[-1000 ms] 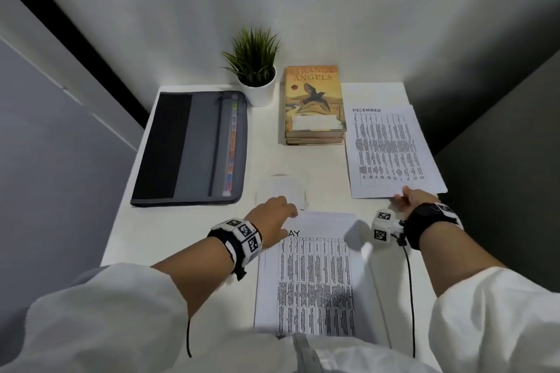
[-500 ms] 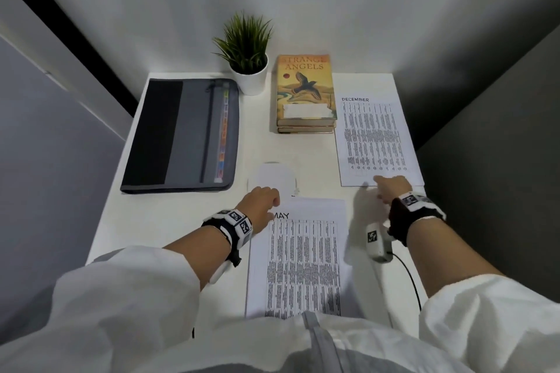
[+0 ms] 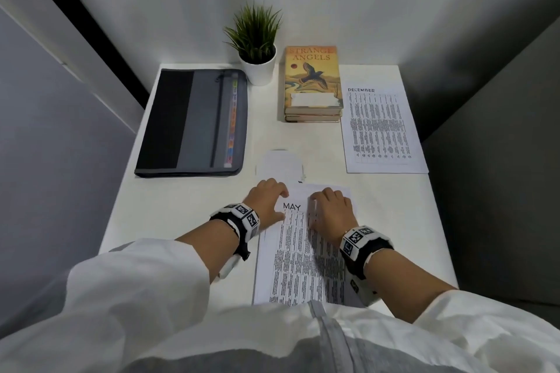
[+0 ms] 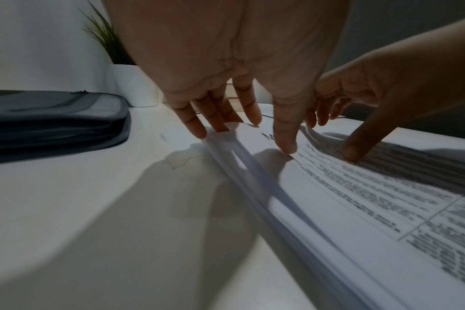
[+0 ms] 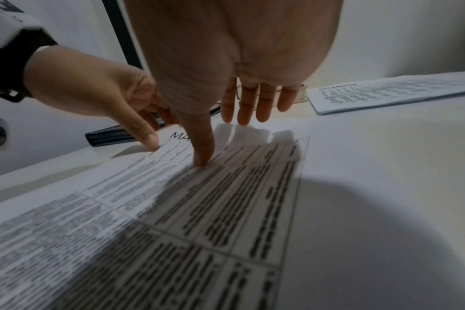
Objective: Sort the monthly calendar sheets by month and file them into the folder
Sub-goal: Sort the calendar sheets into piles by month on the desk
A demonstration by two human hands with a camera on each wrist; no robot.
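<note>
My left hand (image 3: pixel 266 200) sits with its fingers spread and nearly straight, fingertips (image 4: pixel 199 131) pressing the left top corner of the stack of white printed calendar sheets (image 3: pixel 300 257), whose top page reads MAY; it presses rather than grips. Just to its right, almost touching, my right hand (image 3: pixel 330 209) is also uncurled, thumb tip (image 5: pixel 203 159) planted on the top sheet and the other fingers reaching past the far edge without closing on anything. In the left wrist view the paper bulges up between the two hands, so I judge that I am about to peel the MAY page off. The risk is that a sliding thumb drags two or three thin sheets together, or creases the top one, because the layers at the edge already gape loosely. Beyond my right hand, well apart, lies the single white DECEMBER calendar sheet (image 3: pixel 381 127), flat beside a stack of books with an orange bird cover (image 3: pixel 312 82). Beyond my left hand, further off, the grey and black zipped fabric folder (image 3: pixel 194 121) lies shut, so nothing is filed yet; a small potted green plant in a white pot (image 3: pixel 257 48) stands behind it, and a small white paper scrap (image 3: pixel 278 162) rests just ahead of my fingertips. Compared with half a second ago, my right hand has left the near edge of the DECEMBER sheet and come across to the stack, while my left has stayed on its corner.
</note>
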